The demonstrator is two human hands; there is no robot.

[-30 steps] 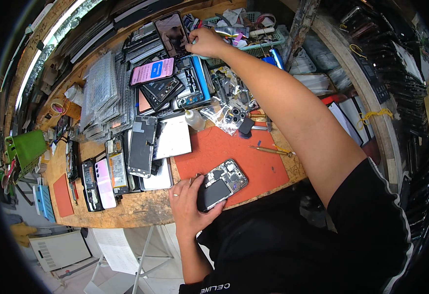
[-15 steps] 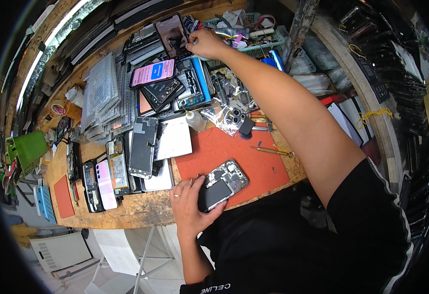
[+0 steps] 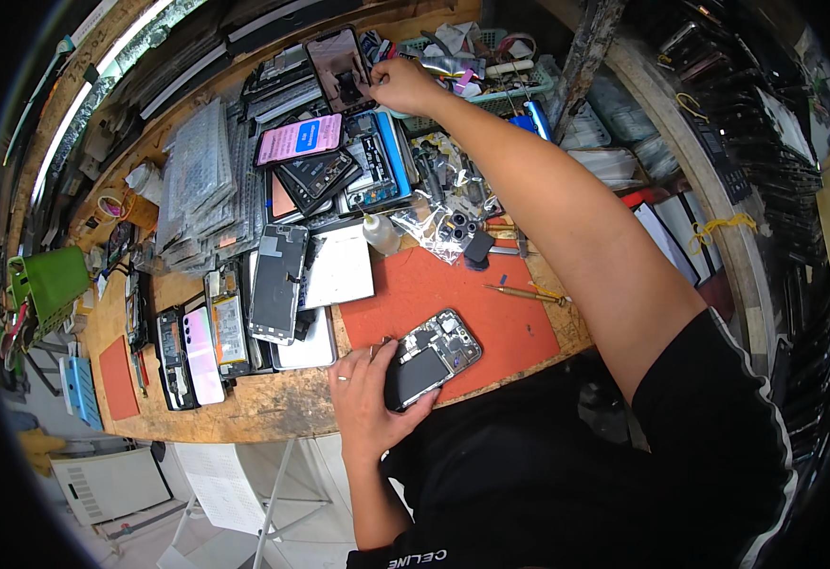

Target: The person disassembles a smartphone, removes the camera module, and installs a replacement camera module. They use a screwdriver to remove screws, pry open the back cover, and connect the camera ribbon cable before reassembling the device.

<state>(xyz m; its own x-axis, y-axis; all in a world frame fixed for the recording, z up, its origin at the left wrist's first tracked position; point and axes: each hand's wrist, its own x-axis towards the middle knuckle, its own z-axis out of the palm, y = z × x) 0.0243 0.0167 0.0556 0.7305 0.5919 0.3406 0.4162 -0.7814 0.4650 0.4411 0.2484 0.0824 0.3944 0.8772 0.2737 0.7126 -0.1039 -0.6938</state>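
Observation:
My left hand (image 3: 374, 403) grips the lower end of an opened smartphone (image 3: 431, 358) on the near edge of the orange mat (image 3: 410, 294). The phone's back is off, baring its black battery and circuit board. Stretched to the far side of the bench, my right hand (image 3: 407, 87) has its fingers bent together beside the right edge of a propped-up smartphone (image 3: 339, 68) with a lit or reflecting screen. Whatever lies between those fingertips is too small to tell. Below that phone, another smartphone (image 3: 299, 138) with a pink screen rests on a pile of phone parts.
Left of the mat lie a detached phone screen (image 3: 279, 283), a white panel (image 3: 341, 266) and several opened phones. A small bottle (image 3: 380, 233), a screwdriver (image 3: 527, 293) and loose parts sit around the mat. A green basket (image 3: 533, 81) stands at the back; bubble-wrap packets (image 3: 199, 166) are stacked left.
The view has shifted slightly. My right hand stays by the propped-up phone with a small change in its fingers; my left hand keeps its hold on the opened smartphone.

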